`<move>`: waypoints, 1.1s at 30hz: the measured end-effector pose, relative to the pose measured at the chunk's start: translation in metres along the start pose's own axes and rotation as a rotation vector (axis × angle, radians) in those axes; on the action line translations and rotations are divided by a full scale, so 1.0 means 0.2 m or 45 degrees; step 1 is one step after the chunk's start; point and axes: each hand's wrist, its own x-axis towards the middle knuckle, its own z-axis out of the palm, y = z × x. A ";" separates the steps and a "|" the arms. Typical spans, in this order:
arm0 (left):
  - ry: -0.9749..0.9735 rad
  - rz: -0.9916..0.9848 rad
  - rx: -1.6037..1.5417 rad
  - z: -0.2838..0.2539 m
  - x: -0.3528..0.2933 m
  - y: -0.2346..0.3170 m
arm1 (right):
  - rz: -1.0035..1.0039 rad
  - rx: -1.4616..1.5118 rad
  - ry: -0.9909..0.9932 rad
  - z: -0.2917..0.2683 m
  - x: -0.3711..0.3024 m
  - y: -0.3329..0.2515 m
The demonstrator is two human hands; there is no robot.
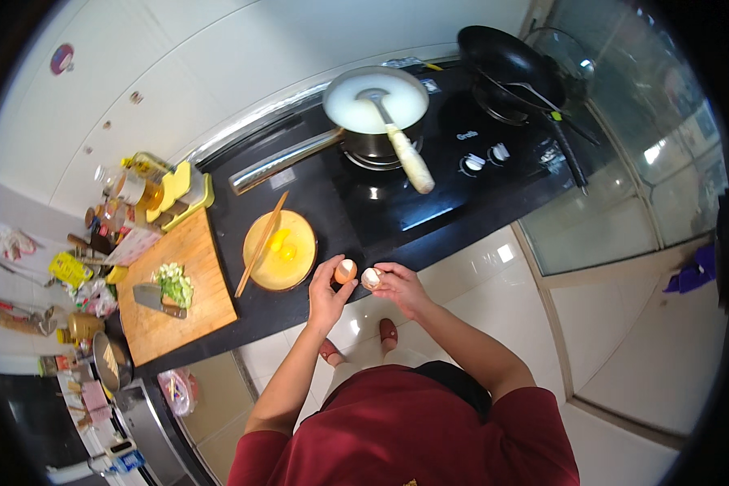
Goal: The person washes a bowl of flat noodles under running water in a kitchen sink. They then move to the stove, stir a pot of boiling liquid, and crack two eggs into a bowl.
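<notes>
My left hand (326, 296) is closed around half of a brown eggshell (346, 270), its hollow white inside showing. Close beside it, my right hand (402, 288) grips the other eggshell half (371, 279), also with the white inside showing. Both hands are just off the counter's front edge, right of a yellow bowl (259, 228). Raw eggs with whole yolks (284, 245) lie in that bowl. A pair of wooden chopsticks (262, 243) rests across the bowl's left side.
On the black cooktop stands a pot (373, 144) of cloudy white liquid with a ladle (407, 154) in it. A black wok (502, 61) is at the far right. Left, a cutting board (142, 336) holds a knife (150, 298) and chopped greens (174, 285), near condiment containers (188, 190).
</notes>
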 end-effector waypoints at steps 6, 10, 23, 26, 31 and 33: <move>0.194 0.044 -0.061 -0.17 -0.16 0.08 | 0.010 -0.049 -0.207 0.23 0.01 0.05; 0.375 0.009 0.146 -0.35 -0.30 0.11 | 0.006 -0.133 -0.232 0.42 -0.03 0.09; 0.583 -0.208 0.552 -1.20 -1.37 -0.23 | -0.207 -0.725 -0.744 1.49 -0.34 0.89; 0.667 -0.293 0.575 -1.43 -1.68 -0.34 | -0.245 -0.841 -0.844 1.78 -0.46 1.16; 0.746 -0.448 0.595 -1.78 -2.04 -0.40 | -0.351 -1.022 -0.964 2.20 -0.56 1.54; 0.761 -0.496 0.624 -1.88 -2.13 -0.42 | -0.276 -0.917 -0.982 2.34 -0.58 1.66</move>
